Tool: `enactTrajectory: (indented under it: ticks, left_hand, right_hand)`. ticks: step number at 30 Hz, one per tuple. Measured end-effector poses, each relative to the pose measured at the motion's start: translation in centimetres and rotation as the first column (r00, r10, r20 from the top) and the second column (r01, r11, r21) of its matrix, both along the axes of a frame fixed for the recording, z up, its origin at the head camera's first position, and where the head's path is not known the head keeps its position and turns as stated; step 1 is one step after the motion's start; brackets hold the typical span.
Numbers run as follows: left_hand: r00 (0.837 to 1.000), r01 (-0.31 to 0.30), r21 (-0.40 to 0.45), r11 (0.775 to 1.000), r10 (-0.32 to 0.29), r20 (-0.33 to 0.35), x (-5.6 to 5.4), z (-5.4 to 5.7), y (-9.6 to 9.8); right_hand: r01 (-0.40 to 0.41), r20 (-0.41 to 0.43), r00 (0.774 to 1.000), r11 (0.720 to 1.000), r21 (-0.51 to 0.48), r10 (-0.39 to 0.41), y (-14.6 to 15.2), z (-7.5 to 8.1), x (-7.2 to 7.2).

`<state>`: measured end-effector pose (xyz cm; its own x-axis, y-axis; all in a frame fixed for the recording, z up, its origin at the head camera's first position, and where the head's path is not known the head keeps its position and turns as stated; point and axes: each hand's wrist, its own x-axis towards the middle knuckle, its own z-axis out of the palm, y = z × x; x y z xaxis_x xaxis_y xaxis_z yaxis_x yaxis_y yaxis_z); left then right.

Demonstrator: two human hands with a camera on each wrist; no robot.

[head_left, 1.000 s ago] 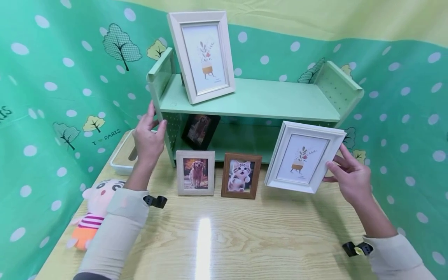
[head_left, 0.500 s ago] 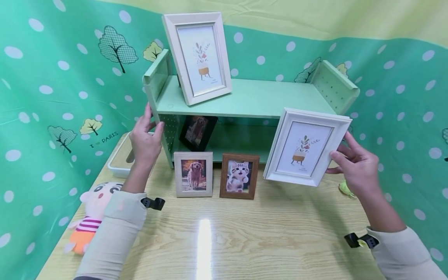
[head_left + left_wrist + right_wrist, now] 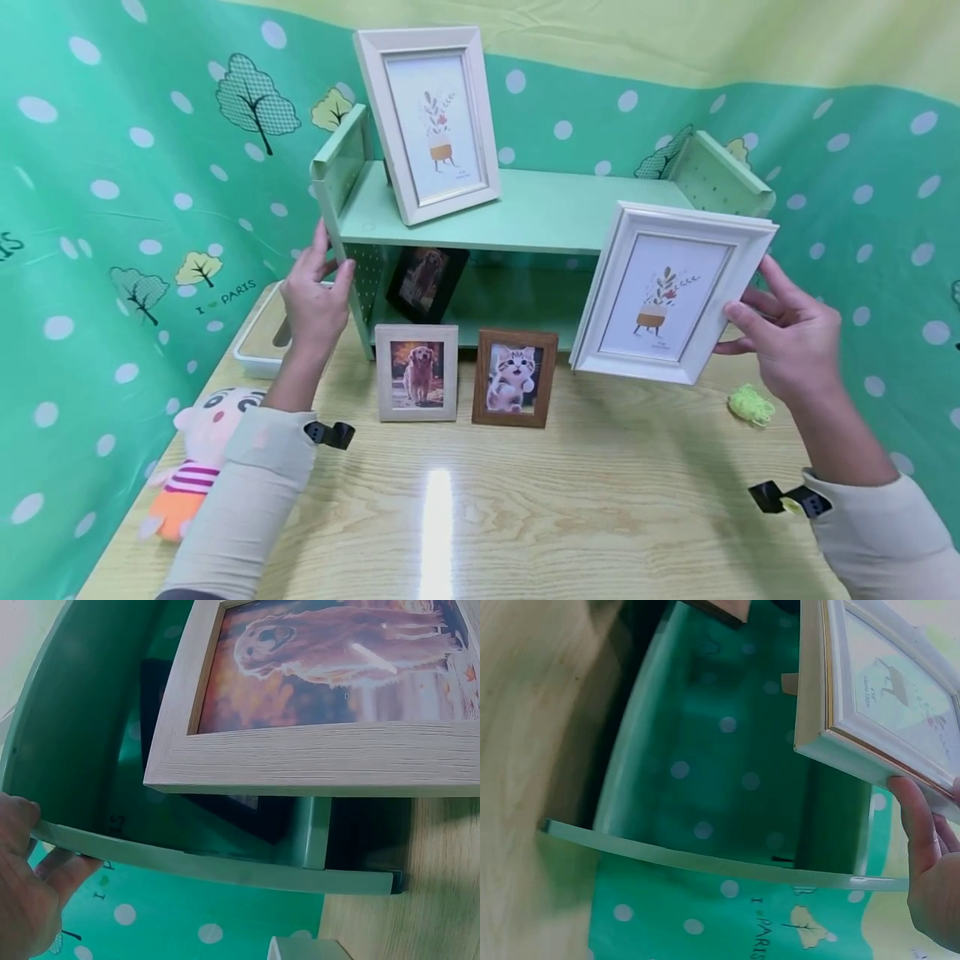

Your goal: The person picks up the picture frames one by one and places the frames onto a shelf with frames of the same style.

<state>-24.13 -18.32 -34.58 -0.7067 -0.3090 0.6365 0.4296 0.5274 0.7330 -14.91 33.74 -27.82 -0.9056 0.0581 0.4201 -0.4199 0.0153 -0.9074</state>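
Note:
My left hand [image 3: 315,300] is at the left side panel of a green two-tier shelf [image 3: 570,208], thumb on one side of its edge and fingers on the other. My right hand [image 3: 798,342] grips a white photo frame [image 3: 607,292] with a potted-plant print by its right edge. This frame is held tilted in the air before the shelf's right half; its side and back edge show in the right wrist view. A larger whitish frame [image 3: 375,108] leans on the upper tier's left end. A black frame [image 3: 445,292] leans inside the lower tier.
In front of the shelf stand a pale frame [image 3: 416,415] with a dog photo and a brown frame [image 3: 547,379] with a kitten photo. A plush doll [image 3: 191,475] and a white-rimmed tray [image 3: 258,367] lie left. A yellow-green fuzzy ball [image 3: 750,406] sits right.
My right hand has raised the white frame and carried it slightly right, in front of the upper tier's edge. The fuzzy ball has come into sight. My left hand stays at the side panel.

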Motion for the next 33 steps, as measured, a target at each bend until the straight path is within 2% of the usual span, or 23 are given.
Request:
enactTrajectory:
  ticks: [11, 21, 27, 33]
  left_hand:
    - [1.0, -0.007, -0.022, 1.0, 0.007, 0.006, 0.0, 0.1, 0.0]
    - [1.0, -0.005, -0.031, 1.0, 0.005, -0.014, -0.1, 0.0, -0.1]
    - [1.0, 0.004, -0.03, 1.0, -0.005, -0.03, -0.1, 0.0, -0.1]
    - [0.999, -0.004, -0.046, 0.999, 0.002, -0.04, -0.1, -0.2, -0.1]
  right_hand:
    - [0.028, 0.034, 0.999, 0.999, -0.018, -0.027, -0.3, 2.2, -0.1]
    - [0.028, 0.002, 1.0, 0.998, -0.054, -0.028, -0.6, 4.1, -0.5]
    - [0.051, 0.022, 0.999, 0.997, -0.066, -0.05, -0.7, 5.1, -0.6]
    - [0.067, -0.031, 0.997, 0.997, -0.024, -0.067, -1.1, 6.2, -0.6]
